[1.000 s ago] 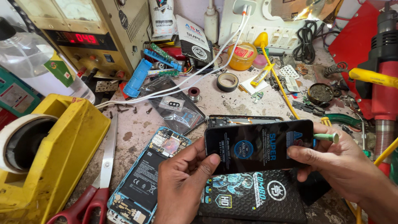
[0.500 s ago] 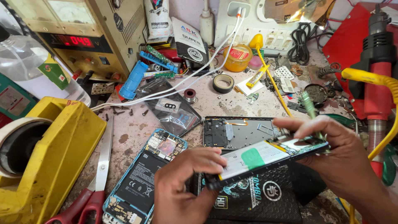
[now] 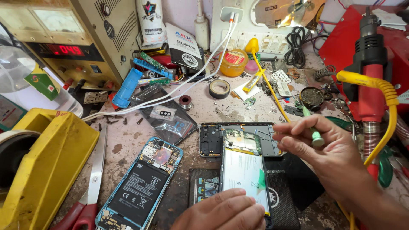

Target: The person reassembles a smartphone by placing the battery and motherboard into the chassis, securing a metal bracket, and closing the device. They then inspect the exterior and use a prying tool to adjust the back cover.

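The opened black phone with its white battery [image 3: 245,174] lies lengthwise toward the person; the left hand [image 3: 226,211] presses its near end, fingers together, while the right hand [image 3: 328,153], up and right of it, pinches a green-handled screwdriver [image 3: 314,133].

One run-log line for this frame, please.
left hand: pressing opened phone flat on mat | right hand: holding green screwdriver above phone | nearby: blue phone, scissors

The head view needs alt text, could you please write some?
On a cluttered repair bench, the left hand steadies an opened phone, battery up, while the right hand holds a green-tipped tool above it. Another opened phone lies left.
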`<state>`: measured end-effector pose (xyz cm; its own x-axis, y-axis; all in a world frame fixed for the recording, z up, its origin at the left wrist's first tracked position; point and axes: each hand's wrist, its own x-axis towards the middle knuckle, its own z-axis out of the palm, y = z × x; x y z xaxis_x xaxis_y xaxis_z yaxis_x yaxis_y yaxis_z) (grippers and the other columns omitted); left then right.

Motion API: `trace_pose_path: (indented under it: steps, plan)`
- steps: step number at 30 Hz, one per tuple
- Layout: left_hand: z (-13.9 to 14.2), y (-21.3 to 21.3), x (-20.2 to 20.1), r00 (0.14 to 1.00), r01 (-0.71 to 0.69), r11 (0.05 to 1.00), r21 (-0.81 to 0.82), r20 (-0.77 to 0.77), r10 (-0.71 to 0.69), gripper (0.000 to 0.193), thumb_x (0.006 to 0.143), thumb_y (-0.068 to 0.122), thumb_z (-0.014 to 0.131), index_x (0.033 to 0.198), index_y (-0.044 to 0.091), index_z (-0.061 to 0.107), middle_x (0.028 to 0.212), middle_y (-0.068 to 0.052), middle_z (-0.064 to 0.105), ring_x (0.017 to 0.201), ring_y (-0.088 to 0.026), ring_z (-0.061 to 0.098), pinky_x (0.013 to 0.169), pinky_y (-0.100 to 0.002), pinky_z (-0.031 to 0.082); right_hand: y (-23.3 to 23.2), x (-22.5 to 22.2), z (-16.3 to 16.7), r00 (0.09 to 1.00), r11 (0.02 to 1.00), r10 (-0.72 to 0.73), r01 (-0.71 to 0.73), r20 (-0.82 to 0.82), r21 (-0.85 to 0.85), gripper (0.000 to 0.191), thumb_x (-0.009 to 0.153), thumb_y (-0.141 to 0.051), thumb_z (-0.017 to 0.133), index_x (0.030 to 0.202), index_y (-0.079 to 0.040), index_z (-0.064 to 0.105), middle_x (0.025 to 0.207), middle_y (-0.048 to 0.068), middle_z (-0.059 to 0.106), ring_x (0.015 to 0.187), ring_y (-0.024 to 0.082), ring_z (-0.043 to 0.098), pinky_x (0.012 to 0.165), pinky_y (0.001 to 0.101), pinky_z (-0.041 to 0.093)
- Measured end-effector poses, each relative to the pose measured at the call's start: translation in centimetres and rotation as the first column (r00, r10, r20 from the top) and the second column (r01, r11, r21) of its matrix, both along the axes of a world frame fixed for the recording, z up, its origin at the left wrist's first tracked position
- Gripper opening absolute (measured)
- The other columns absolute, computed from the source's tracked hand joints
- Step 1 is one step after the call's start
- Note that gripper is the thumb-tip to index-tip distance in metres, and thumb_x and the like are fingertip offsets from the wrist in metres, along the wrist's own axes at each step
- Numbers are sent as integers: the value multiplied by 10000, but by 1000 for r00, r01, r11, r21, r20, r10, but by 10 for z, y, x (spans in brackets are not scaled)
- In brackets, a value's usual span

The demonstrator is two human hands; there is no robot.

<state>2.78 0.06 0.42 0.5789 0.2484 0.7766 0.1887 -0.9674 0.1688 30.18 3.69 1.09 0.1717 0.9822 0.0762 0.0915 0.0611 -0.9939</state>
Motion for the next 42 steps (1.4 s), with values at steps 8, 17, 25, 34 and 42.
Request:
trace_pose_path:
  steps: [8,17,25,34,42]
  plan:
    - [-13,-4,16,933,-168,805,569,-173,317,357,865,51,786,1195,100,661,1197,23,615,1179,-112,622,1102,-250,526,-18,3,-19,927,925,349,-364,-136,-105,374,889,-29,813,847,-115,451,819,-55,402,759,54,397,637,230,362]
    - [-4,5,25,878,-52,627,-777,264,400,679,735,185,892,1288,41,526,1179,-124,656,1133,-209,682,972,-360,582,-16,-4,-9,941,948,274,-299,-197,-111,412,800,47,791,856,-129,423,827,-43,446,759,48,425,662,242,396]
    - [1,22,33,669,598,132,-790,583,460,765,805,-70,764,1479,70,430,1181,-221,739,1061,-227,741,923,-351,607,-15,-6,-10,910,890,380,-409,-164,-202,372,865,-23,789,877,-109,427,831,-11,462,755,80,460,646,258,429]
    - [8,14,31,733,423,148,-894,434,523,714,735,-120,707,1399,93,553,1130,-120,732,995,-147,738,863,-311,611,-16,4,-25,929,913,357,-368,-95,-176,438,832,13,864,965,-83,458,1118,144,739,962,163,681,800,322,584]
    - [6,12,26,766,448,122,-886,450,459,718,769,-99,672,1452,76,534,1240,-111,718,1081,-139,712,953,-302,566,-16,8,-27,939,918,341,-343,-45,-197,430,819,5,868,935,-76,462,1099,136,760,928,149,679,746,314,569]
